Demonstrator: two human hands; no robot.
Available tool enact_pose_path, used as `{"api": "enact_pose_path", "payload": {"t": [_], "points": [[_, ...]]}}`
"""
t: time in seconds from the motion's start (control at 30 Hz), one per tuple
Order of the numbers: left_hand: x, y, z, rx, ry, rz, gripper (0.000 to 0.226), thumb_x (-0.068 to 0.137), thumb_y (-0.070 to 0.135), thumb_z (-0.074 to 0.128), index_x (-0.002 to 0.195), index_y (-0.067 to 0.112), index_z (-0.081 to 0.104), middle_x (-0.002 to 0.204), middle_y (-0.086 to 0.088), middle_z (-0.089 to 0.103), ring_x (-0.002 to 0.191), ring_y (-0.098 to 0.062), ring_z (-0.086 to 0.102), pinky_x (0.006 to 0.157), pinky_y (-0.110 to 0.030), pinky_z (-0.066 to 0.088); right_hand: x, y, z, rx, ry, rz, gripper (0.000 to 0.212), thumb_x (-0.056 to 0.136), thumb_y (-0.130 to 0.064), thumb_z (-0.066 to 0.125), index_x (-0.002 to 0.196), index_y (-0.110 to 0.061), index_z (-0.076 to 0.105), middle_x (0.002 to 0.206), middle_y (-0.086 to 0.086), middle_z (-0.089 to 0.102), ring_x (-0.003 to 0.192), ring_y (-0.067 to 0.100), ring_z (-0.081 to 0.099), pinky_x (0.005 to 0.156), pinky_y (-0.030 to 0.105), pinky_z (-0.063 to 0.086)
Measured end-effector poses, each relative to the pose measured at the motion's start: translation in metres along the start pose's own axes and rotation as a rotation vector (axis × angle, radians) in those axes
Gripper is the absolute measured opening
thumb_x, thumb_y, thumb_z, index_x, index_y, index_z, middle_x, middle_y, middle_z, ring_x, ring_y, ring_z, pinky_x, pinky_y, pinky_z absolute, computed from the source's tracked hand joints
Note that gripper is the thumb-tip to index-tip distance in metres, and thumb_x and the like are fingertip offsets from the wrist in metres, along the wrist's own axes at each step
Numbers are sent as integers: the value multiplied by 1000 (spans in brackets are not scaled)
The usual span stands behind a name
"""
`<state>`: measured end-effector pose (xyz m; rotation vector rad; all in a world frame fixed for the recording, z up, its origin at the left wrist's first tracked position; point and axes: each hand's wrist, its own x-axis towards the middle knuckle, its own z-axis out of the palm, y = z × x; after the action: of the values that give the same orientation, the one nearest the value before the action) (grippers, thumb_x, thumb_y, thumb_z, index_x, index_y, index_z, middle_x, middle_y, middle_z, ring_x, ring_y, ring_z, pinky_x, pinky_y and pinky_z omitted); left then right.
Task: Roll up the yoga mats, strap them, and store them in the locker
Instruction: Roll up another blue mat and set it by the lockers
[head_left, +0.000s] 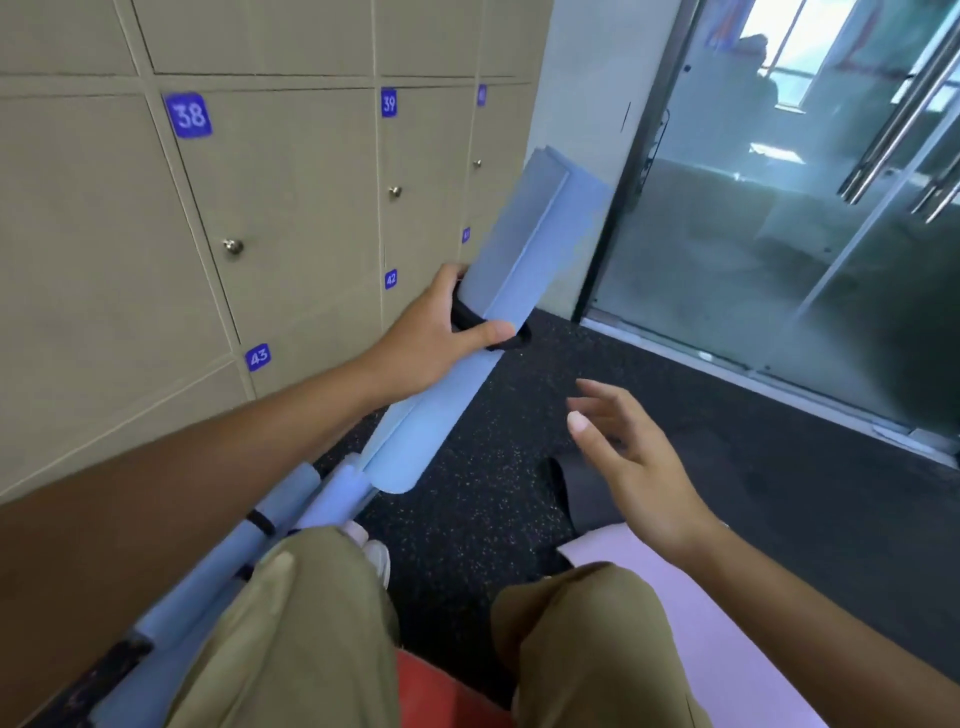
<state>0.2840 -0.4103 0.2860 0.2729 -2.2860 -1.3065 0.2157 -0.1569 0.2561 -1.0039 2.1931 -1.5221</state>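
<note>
My left hand grips a rolled light-blue yoga mat at its black strap, holding the roll in the air, tilted up to the right in front of the lockers. My right hand hovers open over the floor, fingers spread, holding nothing. Two more rolled blue mats with black straps lie on the floor by my left leg. A lilac mat lies flat under my right knee. The locker doors in view, 38, 39, 42 and 43, are all closed.
A dark strap-like piece lies on the black speckled floor beneath my right hand. A glass wall with a metal door handle stands to the right. Something red sits between my knees.
</note>
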Motion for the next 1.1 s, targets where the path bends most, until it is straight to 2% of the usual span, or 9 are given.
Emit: {"api": "enact_pose_path", "payload": {"t": [0.13,0.23,0.33,0.5,0.57,0.7,0.83,0.93,1.1], "points": [[23,-26,-24,125,-1,-13,66,91,46,74,140,21,38,125,5,57,104,-11,59,80,-23,48,30,14,13,-44,-46,3,45,97,-44,60,141,-35,51,128,-17,61,115,-4,58,85,8,45],[31,-59,-37,193,-11,-46,70,91,48,73,142,20,35,130,4,54,108,-14,57,79,-22,45,52,29,27,-70,-77,20,45,99,-41,60,141,-32,51,127,-16,60,114,-2,58,87,13,46],[27,-104,-44,238,-43,-120,66,92,43,73,141,20,35,124,12,54,103,-6,55,78,-13,40,74,51,44,-111,-119,52,45,99,-41,61,142,-31,50,126,-14,60,115,0,58,90,15,44],[0,-203,-53,398,-178,-336,76,86,56,76,140,15,41,132,-2,56,116,-20,56,99,-39,46,104,98,79,-193,-209,107,45,100,-38,60,143,-25,51,125,-9,61,116,5,58,92,16,42],[-16,-243,-56,454,-244,-436,82,82,61,75,142,17,40,132,-3,58,116,-22,58,100,-43,47,114,120,94,-235,-258,129,46,100,-39,59,143,-24,51,125,-7,61,117,7,58,95,20,42],[-54,-323,-56,505,-293,-607,62,87,44,78,133,20,44,107,4,65,94,-12,61,77,-21,43,133,166,125,-329,-384,145,45,102,-42,56,143,-24,50,125,-7,61,111,7,58,88,19,43],[-89,-410,-52,571,-288,-740,87,76,56,82,143,16,45,127,-6,63,107,-25,61,91,-41,49,149,211,153,-413,-515,166,47,102,-44,54,144,-23,49,128,-4,60,109,11,59,87,22,43],[-109,-474,-51,568,-311,-870,99,58,77,83,127,13,53,131,-16,59,109,-29,58,96,-44,46,159,240,170,-449,-585,176,48,102,-44,55,143,-22,49,128,-2,61,108,13,59,88,24,44],[-125,-494,-48,531,-298,-919,75,86,43,81,135,0,43,108,-22,64,96,-38,65,80,-53,52,172,264,188,-470,-670,204,49,102,-45,55,145,-23,48,126,-4,60,110,14,59,91,29,47]]}}
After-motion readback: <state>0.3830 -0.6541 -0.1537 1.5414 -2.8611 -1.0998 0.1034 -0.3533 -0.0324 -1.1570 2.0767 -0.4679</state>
